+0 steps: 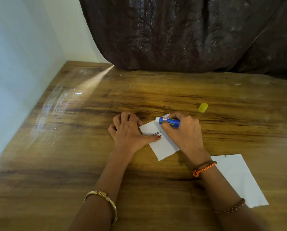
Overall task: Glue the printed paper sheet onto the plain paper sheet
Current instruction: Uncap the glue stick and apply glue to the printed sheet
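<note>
A small printed paper sheet [162, 145] with red and dark lettering lies on the wooden table [139, 90]. My left hand [127, 130] rests beside it, its thumb pressing down on the sheet near the print. My right hand [184, 130] grips a blue glue stick [168, 121], uncapped, its white tip lying at the sheet's far edge. The plain white paper sheet [241, 179] lies to the right, partly under my right forearm.
The glue stick's yellow cap [203, 107] lies on the table beyond my right hand. A dark patterned curtain [189, 34] hangs along the table's far edge. A pale wall [14, 72] borders the left side.
</note>
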